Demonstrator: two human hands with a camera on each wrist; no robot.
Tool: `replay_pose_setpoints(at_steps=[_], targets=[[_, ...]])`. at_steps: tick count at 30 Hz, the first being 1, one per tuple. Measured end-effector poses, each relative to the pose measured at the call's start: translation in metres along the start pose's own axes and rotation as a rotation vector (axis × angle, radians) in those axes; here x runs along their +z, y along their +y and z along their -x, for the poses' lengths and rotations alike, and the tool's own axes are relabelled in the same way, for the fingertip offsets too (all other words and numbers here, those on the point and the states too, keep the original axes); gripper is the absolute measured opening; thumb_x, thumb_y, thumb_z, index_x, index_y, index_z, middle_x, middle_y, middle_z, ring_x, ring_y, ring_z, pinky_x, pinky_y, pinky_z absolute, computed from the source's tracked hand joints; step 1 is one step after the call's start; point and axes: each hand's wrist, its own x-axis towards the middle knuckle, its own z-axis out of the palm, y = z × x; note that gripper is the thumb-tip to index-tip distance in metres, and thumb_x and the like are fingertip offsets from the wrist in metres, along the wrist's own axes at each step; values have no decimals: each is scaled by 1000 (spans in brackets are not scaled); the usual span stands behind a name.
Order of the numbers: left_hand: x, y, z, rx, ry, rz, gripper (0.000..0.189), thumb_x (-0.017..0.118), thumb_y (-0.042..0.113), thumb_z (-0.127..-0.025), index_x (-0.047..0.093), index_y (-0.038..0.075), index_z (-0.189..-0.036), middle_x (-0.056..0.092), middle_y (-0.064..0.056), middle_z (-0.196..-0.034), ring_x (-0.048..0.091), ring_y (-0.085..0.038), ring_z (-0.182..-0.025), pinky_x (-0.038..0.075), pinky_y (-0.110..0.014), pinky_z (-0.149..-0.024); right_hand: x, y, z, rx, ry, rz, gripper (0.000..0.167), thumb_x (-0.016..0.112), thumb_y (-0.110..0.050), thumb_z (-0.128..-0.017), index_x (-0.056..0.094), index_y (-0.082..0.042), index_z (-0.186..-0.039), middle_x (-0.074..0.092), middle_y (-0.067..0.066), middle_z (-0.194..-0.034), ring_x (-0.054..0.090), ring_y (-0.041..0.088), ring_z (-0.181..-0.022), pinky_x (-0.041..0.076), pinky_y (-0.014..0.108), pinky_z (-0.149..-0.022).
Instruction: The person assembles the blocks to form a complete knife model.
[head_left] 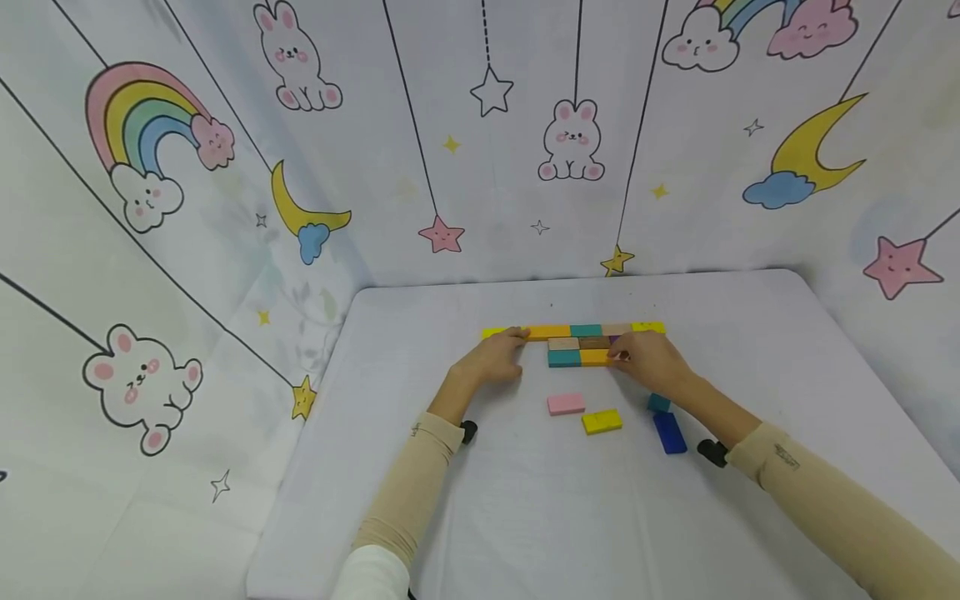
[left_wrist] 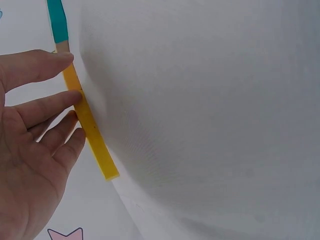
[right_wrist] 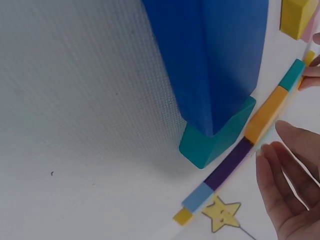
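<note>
A blue block [right_wrist: 212, 60] is filling the right-wrist view's top; a spread left hand [head_left: 487, 360], pushing hard, could be bending the block row [head_left: 553, 333]. Right hand [head_left: 654, 358] pinching? Can't tell.

Beige sleeves [head_left: 840, 500] bear small dark markings [head_left: 787, 455], with black devices [head_left: 712, 452] at both wrists.

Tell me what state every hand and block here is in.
Block rows: lined up side by side
Left hand: fingers touching the rows' left end
Right hand: at the front row's right end, grip unclear
Pink block: lying flat, loose
Loose yellow block: lying flat, near the pink block
Blue block: lying flat, loose
Loose teal block: by the blue block, contact unclear
</note>
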Motion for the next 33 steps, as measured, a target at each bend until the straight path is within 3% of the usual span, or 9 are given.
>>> replay_pose_setpoints(at_steps=[9, 19, 33], targets=[[-1, -2, -1, 12, 1, -24, 65, 66, 10, -91, 51, 6, -154, 41, -1, -165, 37, -20, -152, 29, -34, -126, -10, -10, 13, -28, -3, 4, 16, 84, -6, -87, 81, -4, -103, 77, 7, -94, 70, 23, -85, 63, 42, -78], [0, -3, -1, 16, 0, -4, 65, 66, 9, -90, 52, 5, -153, 42, -2, -164, 39, -21, -152, 31, -35, -125, -17, -12, 28, -2, -49, -10, 19, 84, -8, -88, 80, -5, -106, 77, 7, -97, 71, 25, -89, 63, 45, -81], [0, 1, 0, 21, 4, -14, 64, 66, 9, -91, 51, 5, -153, 43, -2, -163, 37, -20, -152, 30, -34, -126, -14, -13, 48, -29, -59, -47, 21, 85, -9, -87, 81, -8, -108, 78, 3, -100, 70, 23, -90, 63, 43, -79]])
